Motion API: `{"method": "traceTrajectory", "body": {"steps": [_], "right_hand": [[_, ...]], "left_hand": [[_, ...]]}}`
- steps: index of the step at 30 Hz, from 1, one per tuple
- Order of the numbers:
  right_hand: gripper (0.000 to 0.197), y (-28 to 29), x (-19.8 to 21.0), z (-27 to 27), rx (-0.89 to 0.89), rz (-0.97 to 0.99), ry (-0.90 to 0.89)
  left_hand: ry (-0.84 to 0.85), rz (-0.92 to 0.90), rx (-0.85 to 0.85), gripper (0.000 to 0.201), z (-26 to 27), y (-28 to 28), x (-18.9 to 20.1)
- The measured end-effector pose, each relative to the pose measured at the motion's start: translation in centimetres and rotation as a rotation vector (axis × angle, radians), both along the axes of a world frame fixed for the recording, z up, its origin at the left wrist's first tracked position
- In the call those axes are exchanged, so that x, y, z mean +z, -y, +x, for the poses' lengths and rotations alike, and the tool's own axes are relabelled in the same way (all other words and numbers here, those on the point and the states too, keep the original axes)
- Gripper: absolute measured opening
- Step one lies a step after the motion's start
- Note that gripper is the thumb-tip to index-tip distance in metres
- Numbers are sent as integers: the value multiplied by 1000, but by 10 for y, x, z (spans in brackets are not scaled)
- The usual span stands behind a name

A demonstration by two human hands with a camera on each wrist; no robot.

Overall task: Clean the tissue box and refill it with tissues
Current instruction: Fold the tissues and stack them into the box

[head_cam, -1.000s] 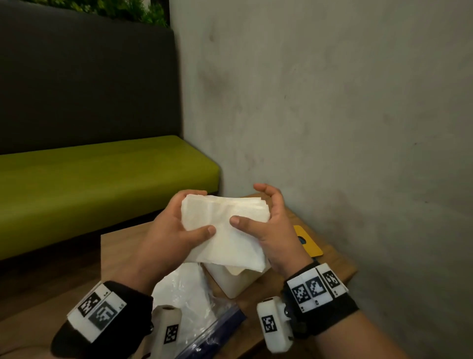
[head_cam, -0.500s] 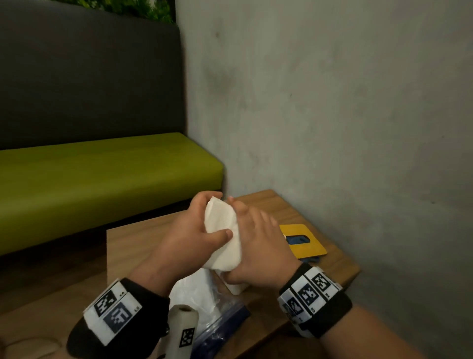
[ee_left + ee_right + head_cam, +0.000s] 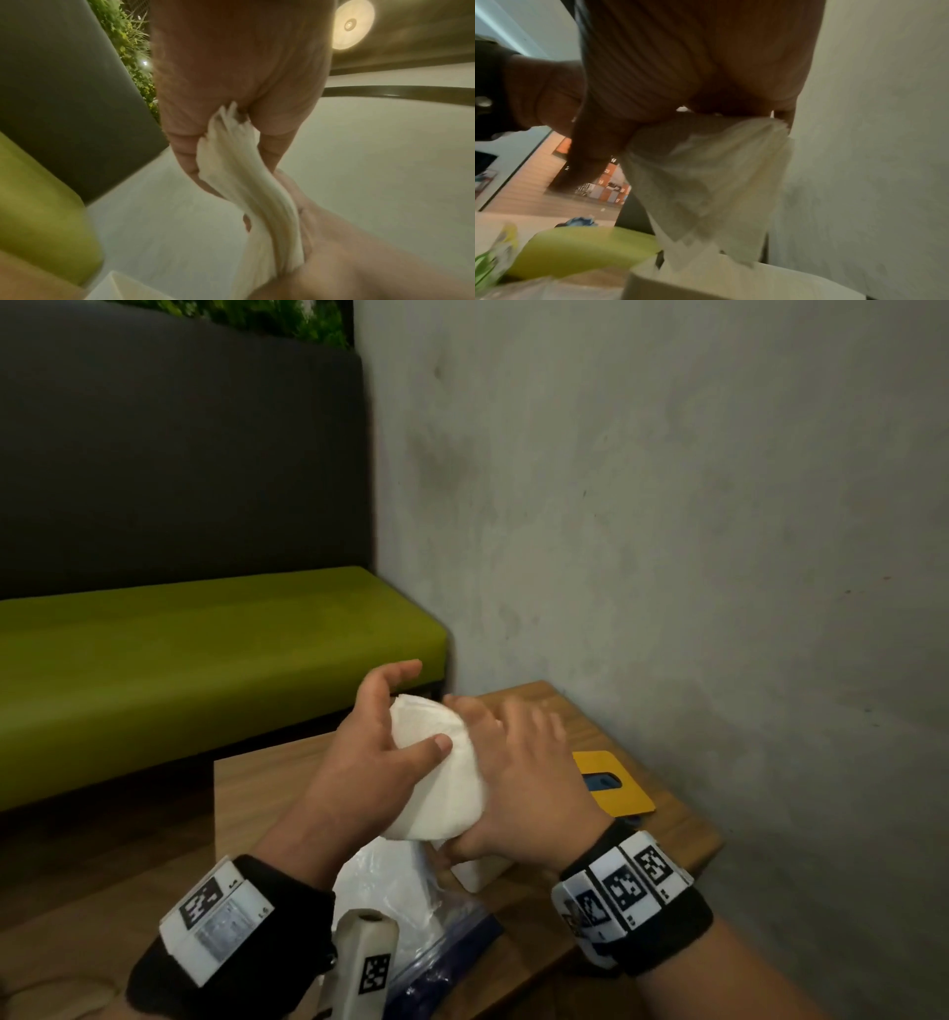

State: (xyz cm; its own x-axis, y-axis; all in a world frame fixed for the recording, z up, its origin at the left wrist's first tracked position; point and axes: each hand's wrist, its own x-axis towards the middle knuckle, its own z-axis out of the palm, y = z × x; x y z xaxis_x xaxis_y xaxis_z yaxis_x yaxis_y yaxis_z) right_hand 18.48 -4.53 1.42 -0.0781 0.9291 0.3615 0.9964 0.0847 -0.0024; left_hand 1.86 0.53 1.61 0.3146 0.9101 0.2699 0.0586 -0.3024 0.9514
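Observation:
A folded stack of white tissues (image 3: pixel 439 775) is held upright between both hands above the table. My left hand (image 3: pixel 423 708) pinches its left side, thumb in front and fingers behind. My right hand (image 3: pixel 506 773) lies over its right side with the thumb beneath. The white tissue box (image 3: pixel 480 873) stands on the table just below the stack, mostly hidden by my right hand. In the left wrist view the tissues (image 3: pixel 246 174) run between thumb and fingers. In the right wrist view the tissues (image 3: pixel 706 172) hang over the open box (image 3: pixel 731 280).
A clear plastic bag of tissues (image 3: pixel 390 891) lies at the table's near edge. A yellow card (image 3: pixel 613 780) lies to the right, by the grey wall (image 3: pixel 667 557). The small wooden table (image 3: pixel 257 788) stands in front of a green bench (image 3: pixel 205 649).
The stack, held flat and wide between both hands a second ago, is now bent together into a narrow bundle. My right hand has turned over onto it and both hands have closed in.

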Motion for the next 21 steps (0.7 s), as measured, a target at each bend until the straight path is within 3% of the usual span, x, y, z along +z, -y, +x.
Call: {"method": "traceTrajectory", "body": {"steps": [1, 2, 5, 6, 8, 10, 12, 14, 17, 21], "right_hand": [[140, -2, 2, 4, -33, -23, -112], [146, -3, 4, 10, -51, -50, -335], [147, -12, 15, 30, 43, -113, -1371], [142, -17, 16, 40, 106, -161, -1570], [116, -20, 21, 51, 244, -290, -1669], [91, -20, 28, 51, 309, -425, -1585], [78, -22, 29, 48, 328, -469, -1492], [67, -25, 31, 46, 336, -430, -1565], [62, -24, 31, 50, 361, -364, -1684], [82, -22, 29, 57, 377, -360, -1694]], "left_hand": [[15, 24, 12, 68, -1, -1, 1], [32, 39, 20, 67, -4, -2, 2], [143, 64, 21, 71, -13, -4, 6], [194, 76, 12, 71, -16, -3, 8], [291, 124, -25, 71, -16, 0, 10], [345, 179, -60, 71, -14, 3, 12], [349, 244, -86, 69, -12, 3, 12], [304, 313, -100, 68, -10, 3, 12], [263, 363, -105, 65, -11, 4, 11], [259, 377, -166, 68, -14, 5, 11]]}}
